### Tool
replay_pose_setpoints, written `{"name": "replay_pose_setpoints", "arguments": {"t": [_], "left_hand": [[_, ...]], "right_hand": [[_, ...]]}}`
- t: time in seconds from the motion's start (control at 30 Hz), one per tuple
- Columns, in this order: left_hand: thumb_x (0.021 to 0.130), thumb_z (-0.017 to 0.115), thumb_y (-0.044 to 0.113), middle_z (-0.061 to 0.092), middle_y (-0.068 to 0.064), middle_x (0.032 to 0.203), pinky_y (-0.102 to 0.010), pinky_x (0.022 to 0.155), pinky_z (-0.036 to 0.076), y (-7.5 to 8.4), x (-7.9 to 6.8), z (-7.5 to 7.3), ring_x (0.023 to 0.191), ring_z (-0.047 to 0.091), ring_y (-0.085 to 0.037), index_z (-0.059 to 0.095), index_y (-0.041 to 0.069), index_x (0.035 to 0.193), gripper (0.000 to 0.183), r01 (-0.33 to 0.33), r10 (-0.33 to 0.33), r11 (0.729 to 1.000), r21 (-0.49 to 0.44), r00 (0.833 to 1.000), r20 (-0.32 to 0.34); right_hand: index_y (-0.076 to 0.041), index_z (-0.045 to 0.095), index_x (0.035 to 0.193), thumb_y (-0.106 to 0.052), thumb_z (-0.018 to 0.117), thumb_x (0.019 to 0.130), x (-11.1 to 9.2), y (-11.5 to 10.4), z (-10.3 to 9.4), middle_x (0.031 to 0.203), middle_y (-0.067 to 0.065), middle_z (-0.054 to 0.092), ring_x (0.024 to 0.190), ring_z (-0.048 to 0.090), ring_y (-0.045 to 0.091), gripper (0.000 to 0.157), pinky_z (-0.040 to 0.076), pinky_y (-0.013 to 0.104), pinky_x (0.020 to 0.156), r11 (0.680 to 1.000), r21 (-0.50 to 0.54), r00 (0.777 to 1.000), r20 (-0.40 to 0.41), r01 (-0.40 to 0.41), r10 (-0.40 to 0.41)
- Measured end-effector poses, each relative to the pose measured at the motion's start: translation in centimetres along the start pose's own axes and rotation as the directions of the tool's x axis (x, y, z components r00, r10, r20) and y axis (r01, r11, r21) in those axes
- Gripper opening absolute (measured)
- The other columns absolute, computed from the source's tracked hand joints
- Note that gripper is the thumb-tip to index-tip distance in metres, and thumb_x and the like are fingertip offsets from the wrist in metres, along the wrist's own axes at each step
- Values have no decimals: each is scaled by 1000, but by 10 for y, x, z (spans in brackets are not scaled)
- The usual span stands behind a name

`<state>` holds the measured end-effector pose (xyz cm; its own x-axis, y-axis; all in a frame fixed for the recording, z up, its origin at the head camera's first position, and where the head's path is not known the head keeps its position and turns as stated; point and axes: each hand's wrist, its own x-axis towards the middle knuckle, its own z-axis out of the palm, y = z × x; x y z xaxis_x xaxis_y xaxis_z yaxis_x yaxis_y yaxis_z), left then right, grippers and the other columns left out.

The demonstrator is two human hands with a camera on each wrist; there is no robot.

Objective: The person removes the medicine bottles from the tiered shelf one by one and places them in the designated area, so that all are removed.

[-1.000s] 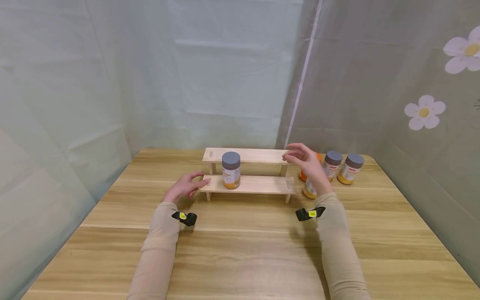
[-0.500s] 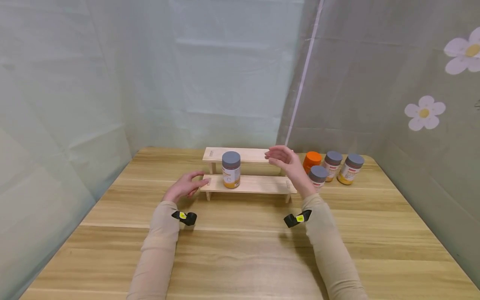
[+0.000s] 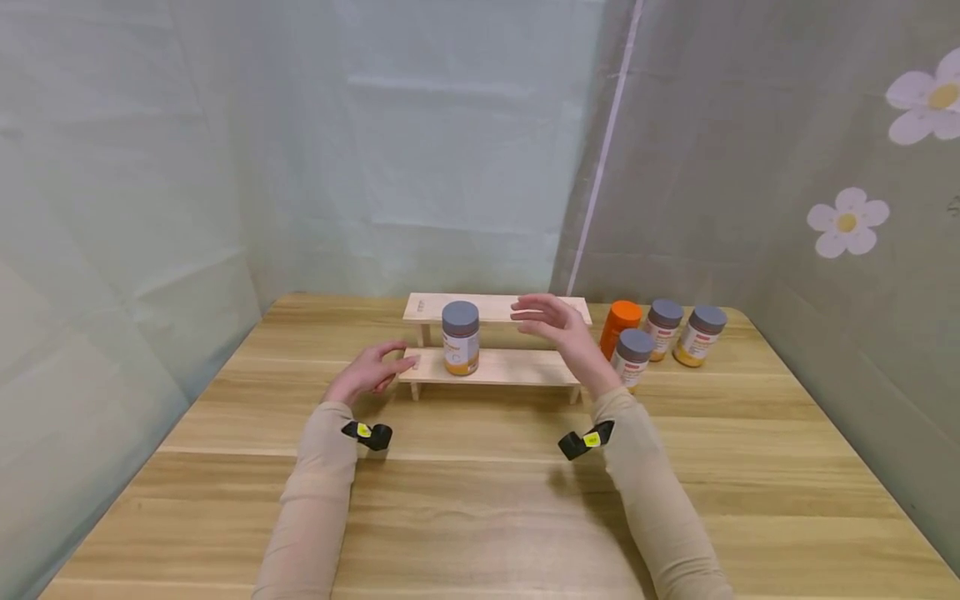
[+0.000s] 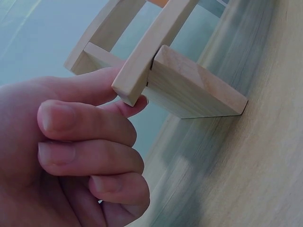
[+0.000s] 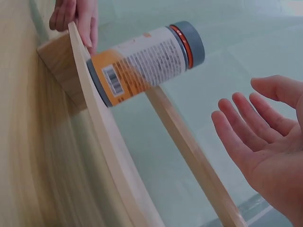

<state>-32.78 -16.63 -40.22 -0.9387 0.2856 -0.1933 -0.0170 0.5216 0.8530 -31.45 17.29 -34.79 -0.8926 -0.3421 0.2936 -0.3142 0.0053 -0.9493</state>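
A two-tier wooden shelf (image 3: 517, 368) stands toward the back of the table. My left hand (image 3: 369, 372) pinches the left end of its lower board; in the left wrist view, thumb and index finger lie on either side of the board end (image 4: 137, 75), the other fingers curled. On that lower board, left of centre, a grey-capped supplement bottle (image 3: 461, 340) stands upright. My right hand (image 3: 564, 333) hovers over the shelf's right half, fingers spread and holding nothing. In the right wrist view a gap separates it from the bottle (image 5: 142, 64).
Right of the shelf, several bottles stand close together: an orange one (image 3: 619, 329), and grey-capped ones at the front (image 3: 632, 358), behind (image 3: 663, 329) and far right (image 3: 700, 336). Curtains (image 3: 465, 167) hang around the wooden table (image 3: 465, 517).
The right hand has moved left from near the bottles to over the shelf, and its fingers have straightened somewhat. The left hand and the bottle on the shelf stay put.
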Motion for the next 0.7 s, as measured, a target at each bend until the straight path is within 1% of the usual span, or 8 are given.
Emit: {"name": "replay_pose_setpoints", "arguments": {"t": [0.1, 0.13, 0.23, 0.33, 0.4, 0.53, 0.6, 0.7], "left_hand": [[97, 56, 40, 36, 8, 49, -23, 49, 34, 0, 0, 0, 43, 33, -7, 30, 4, 150, 69, 0, 0, 1000, -2, 1000, -1], [97, 56, 40, 37, 8, 49, -23, 49, 33, 0, 1, 0, 43, 33, -7, 30, 4, 150, 69, 0, 0, 1000, -3, 1000, -2], [97, 56, 40, 37, 7, 50, -23, 48, 33, -1, 2, 0, 43, 33, -7, 30, 4, 150, 69, 0, 0, 1000, -7, 1000, 0], [97, 56, 41, 37, 8, 50, -23, 48, 32, -3, 3, -1, 44, 34, -7, 29, 4, 150, 70, 0, 0, 1000, -9, 1000, 0], [97, 57, 41, 37, 8, 50, -23, 48, 32, -4, 4, -1, 44, 34, -7, 30, 4, 150, 70, 0, 0, 1000, -8, 1000, 0], [97, 57, 42, 37, 7, 50, -23, 48, 31, -5, 4, -1, 44, 33, -7, 31, 5, 150, 70, 1, -1, 1000, 0, 1000, -4], [97, 57, 42, 36, 7, 50, -23, 48, 31, -3, 3, -1, 44, 33, -7, 32, 6, 149, 69, 3, -3, 1000, 0, 1000, -7], [97, 57, 41, 36, 7, 50, -23, 48, 30, -1, 2, 0, 44, 33, -7, 33, 6, 149, 67, 4, -4, 1000, 0, 1000, -11]], "right_hand": [[4, 46, 136, -5, 58, 96, 3, 3, 4, 138, 27, 50, 124, 55, 35, 43, 50, 34, 100, 999, 28, 1000, 15, -17, 17], [4, 45, 137, -3, 57, 96, 3, 4, 5, 138, 28, 49, 124, 56, 34, 43, 49, 37, 101, 999, 37, 1000, 17, -22, 21], [3, 45, 138, -3, 56, 96, 4, 6, 9, 139, 26, 50, 120, 60, 23, 44, 45, 46, 105, 997, 62, 999, 25, -43, 41], [2, 45, 139, -4, 55, 96, 3, 5, 13, 138, 23, 51, 116, 62, 16, 44, 37, 55, 109, 990, 128, 998, 48, -53, 47], [0, 46, 139, -5, 55, 96, 3, 5, 16, 137, 19, 53, 115, 61, 15, 44, 34, 58, 111, 982, 176, 997, 64, -64, 53], [-1, 46, 139, -6, 55, 97, 2, 6, 21, 133, 11, 57, 117, 61, 14, 44, 32, 57, 112, 975, 205, 995, 69, -81, 68], [-1, 47, 139, -6, 55, 96, 2, 7, 23, 135, 11, 56, 118, 60, 16, 43, 33, 56, 112, 976, 200, 995, 59, -86, 76], [-3, 48, 138, -6, 57, 96, 3, 8, 27, 139, 13, 54, 124, 57, 19, 43, 37, 49, 112, 977, 186, 995, 33, -100, 96]]}}
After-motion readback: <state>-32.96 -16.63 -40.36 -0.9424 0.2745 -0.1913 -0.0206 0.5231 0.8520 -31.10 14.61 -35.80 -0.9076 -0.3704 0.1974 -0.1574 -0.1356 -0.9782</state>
